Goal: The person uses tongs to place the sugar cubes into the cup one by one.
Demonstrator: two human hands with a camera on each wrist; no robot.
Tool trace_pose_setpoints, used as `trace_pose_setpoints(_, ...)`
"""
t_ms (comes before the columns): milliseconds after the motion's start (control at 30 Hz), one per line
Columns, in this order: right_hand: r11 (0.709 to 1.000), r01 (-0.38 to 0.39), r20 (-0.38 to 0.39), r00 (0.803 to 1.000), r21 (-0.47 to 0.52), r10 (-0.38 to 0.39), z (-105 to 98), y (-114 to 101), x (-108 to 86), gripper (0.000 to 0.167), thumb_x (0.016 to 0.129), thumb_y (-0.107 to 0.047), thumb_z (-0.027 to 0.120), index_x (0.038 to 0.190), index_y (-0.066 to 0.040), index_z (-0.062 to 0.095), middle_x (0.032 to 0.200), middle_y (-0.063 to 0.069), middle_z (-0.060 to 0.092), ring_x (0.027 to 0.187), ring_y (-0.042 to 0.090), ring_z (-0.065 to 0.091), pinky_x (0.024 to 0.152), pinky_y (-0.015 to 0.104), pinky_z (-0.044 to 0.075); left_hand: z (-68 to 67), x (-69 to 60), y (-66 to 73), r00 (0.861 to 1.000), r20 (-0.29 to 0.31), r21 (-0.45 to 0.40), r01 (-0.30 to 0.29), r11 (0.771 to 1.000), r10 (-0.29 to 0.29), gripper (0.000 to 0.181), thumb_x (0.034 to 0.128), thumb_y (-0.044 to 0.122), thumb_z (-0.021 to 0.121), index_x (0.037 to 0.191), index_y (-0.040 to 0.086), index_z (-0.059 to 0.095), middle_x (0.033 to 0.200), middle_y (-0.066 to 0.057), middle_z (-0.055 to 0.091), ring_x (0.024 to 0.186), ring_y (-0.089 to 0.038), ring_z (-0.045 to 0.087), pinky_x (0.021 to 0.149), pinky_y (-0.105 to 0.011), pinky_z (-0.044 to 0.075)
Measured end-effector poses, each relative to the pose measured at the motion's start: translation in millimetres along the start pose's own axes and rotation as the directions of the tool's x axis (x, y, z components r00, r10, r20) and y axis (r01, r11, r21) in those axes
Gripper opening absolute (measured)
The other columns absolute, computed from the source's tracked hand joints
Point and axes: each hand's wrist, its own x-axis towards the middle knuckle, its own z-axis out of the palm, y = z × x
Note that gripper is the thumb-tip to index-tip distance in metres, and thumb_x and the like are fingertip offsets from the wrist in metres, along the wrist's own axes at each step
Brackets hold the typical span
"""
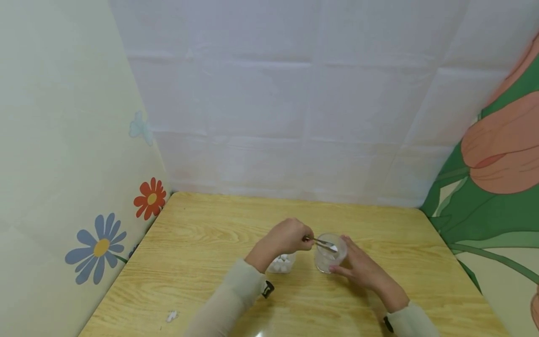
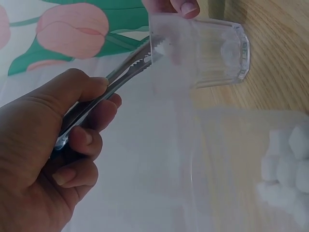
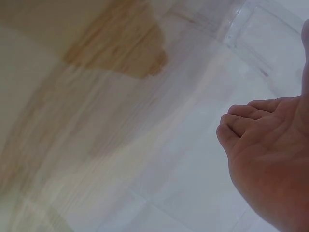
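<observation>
In the head view my left hand (image 1: 288, 236) holds metal tongs (image 1: 318, 241), their tips inside the mouth of a clear glass (image 1: 325, 263). A white piece (image 1: 333, 248) is at the tips. The left wrist view shows the fingers of my left hand (image 2: 63, 130) curled round the tongs (image 2: 118, 79) and the glass (image 2: 217, 53) beyond. My right hand (image 1: 364, 271) grips the glass from the right, thumb and fingers on its sides. In the right wrist view the glass (image 3: 265, 34) lies above the fingers of my right hand (image 3: 270, 159).
A clear container (image 1: 281, 270) of white pieces (image 2: 285, 169) stands on the wooden table (image 1: 210, 243), left of the glass and partly behind my left wrist. A small white scrap (image 1: 172, 316) lies near the front left. Walls border the table at the back and both sides.
</observation>
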Motion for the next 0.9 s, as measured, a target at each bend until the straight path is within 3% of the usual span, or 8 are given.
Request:
trace_pose_setpoints(333, 1.000, -0.004, -0.007, 1.000, -0.009, 0.004, -3, -3, -1.1, 0.085, 0.090, -0.048, 0.073, 0.151, 0.000, 0.039, 0.155, 0.035, 0.031, 0.143, 0.057, 0.025, 0.107, 0.072, 0.028, 5.1, 7.0, 4.4, 1.000, 0.013, 0.031, 0.012, 0.999, -0.013, 0.018, 0.0911, 0.019, 0.070, 0.074, 0.021, 0.068, 0.062, 0.014, 0.050, 0.055, -0.001, 0.039, 0.054, -0.017, 0.034)
trace_pose_setpoints(600, 0.999, -0.032, 0.014, 0.999, -0.016, 0.032, 1, -3, -2.0, 0.091, 0.089, -0.053, 0.072, 0.153, 0.001, 0.037, 0.156, 0.035, 0.029, 0.144, 0.055, 0.025, 0.108, 0.071, 0.027, 8.1, 8.6, 8.6, 0.997, 0.061, 0.032, 0.046, 0.998, -0.047, 0.026, 0.0933, 0.018, 0.068, 0.068, 0.021, 0.060, 0.060, 0.012, 0.050, 0.054, -0.003, 0.038, 0.052, -0.019, 0.033)
trace_pose_setpoints(900, 1.000, -0.009, -0.006, 1.000, -0.020, 0.009, -1, -2, -0.1, 0.089, 0.089, -0.050, 0.073, 0.152, 0.002, 0.037, 0.155, 0.036, 0.030, 0.144, 0.055, 0.026, 0.108, 0.071, 0.029, 9.9, 13.1, 11.9, 0.996, 0.067, 0.085, 0.057, 0.995, -0.063, 0.023, 0.0925, 0.021, 0.071, 0.070, 0.020, 0.066, 0.062, 0.013, 0.054, 0.054, -0.003, 0.040, 0.052, -0.019, 0.036)
